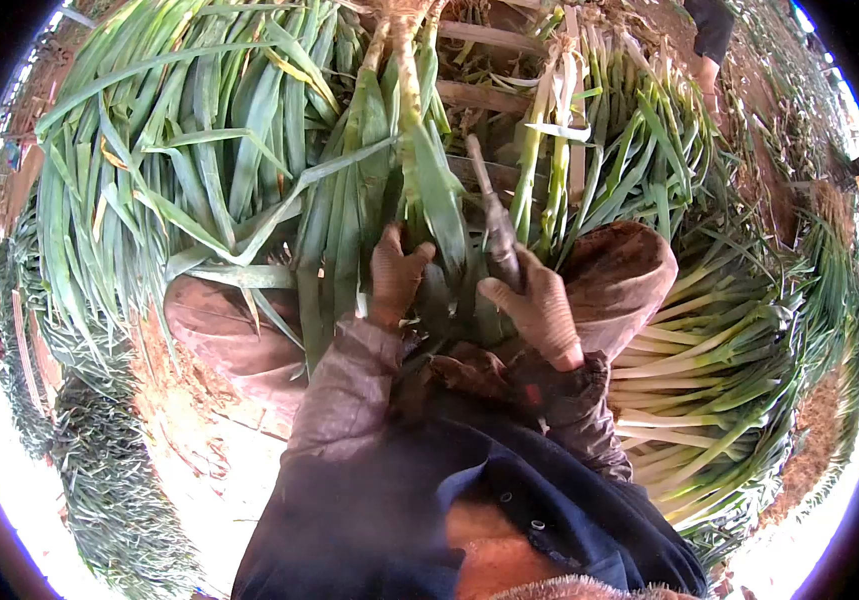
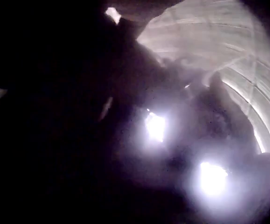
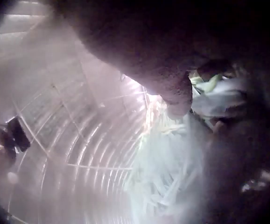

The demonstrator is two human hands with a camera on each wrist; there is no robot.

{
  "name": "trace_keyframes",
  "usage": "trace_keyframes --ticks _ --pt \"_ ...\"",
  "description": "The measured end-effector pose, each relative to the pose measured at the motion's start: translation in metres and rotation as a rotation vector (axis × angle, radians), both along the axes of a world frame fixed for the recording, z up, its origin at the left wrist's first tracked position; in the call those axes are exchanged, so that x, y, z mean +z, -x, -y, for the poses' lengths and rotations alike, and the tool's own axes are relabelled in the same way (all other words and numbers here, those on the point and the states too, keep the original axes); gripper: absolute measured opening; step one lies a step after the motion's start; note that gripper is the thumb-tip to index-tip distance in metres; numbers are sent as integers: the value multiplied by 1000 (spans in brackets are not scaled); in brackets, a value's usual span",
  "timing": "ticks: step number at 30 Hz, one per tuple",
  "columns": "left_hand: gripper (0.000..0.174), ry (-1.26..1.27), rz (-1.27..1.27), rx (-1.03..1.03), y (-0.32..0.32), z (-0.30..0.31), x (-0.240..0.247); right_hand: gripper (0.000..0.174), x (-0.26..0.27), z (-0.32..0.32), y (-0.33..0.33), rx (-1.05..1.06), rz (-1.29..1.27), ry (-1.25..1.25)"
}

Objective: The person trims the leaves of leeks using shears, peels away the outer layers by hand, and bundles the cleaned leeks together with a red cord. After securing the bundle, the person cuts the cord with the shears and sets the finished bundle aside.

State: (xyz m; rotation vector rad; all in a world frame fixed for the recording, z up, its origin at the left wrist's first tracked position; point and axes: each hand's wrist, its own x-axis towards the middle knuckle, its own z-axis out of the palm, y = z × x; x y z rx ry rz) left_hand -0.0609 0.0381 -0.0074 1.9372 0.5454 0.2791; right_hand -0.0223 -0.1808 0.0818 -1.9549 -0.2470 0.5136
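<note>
In the head view my left hand point(image 1: 399, 278) grips leafy green onions point(image 1: 407, 85) that point root-end away from me, their leaves hanging down between my knees. Beside it, my right hand point(image 1: 541, 312) holds a grey gun-like tool point(image 1: 496, 225) with a long thin nozzle angled forward toward the stalks. The left wrist view is mostly dark, with bright spots. From the right wrist, a finger point(image 3: 176, 98) shows close up against pale blurred onion leaves point(image 3: 165, 177); the tool does not show clearly there.
A thick heap of green onions point(image 1: 209, 150) lies at left. More onions point(image 1: 639, 165) lie ahead on the right, and peeled white stalks point(image 1: 699, 380) by my right knee point(image 1: 619, 285). Wooden slats point(image 1: 489, 97) lie ahead. Another person's leg point(image 1: 711, 45) stands at the upper right.
</note>
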Motion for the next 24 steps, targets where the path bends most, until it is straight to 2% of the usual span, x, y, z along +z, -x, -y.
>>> trace_keyframes --ticks 1,2,3,5,6,9,10,12,13,17,19,21,24 --pt "45 -230 44 5 -3 -1 18 68 20 -1 -2 -34 -65 -62" --pt "48 -179 43 1 -8 4 38 68 31 -1 -2 -23 -74 -37" --pt "51 -367 51 -75 -15 10 65 68 38 -1 -3 -11 -82 -10" --pt "50 -439 -83 -112 -28 27 64 67 48 -6 3 76 43 101" --pt "46 -458 -140 -110 -36 34 68 67 58 -8 5 98 22 183" --pt "43 -533 -70 -166 -36 39 58 67 46 -3 13 50 86 236" --pt "42 -505 -140 -223 -33 43 60 67 41 1 19 62 60 270" --pt "41 -548 -36 -257 -28 40 51 68 33 4 27 96 20 331" --pt "40 -572 19 -268 -27 38 47 68 31 5 31 110 24 336" --pt "40 -551 -39 -286 -29 40 46 63 31 6 39 102 61 325" --pt "42 -568 -37 -287 -29 41 44 59 26 1 31 58 94 264" --pt "40 -582 -61 -288 -31 41 44 56 18 -4 17 75 158 312" --pt "31 -648 -155 -291 -33 40 42 53 8 -14 -4 81 243 355"
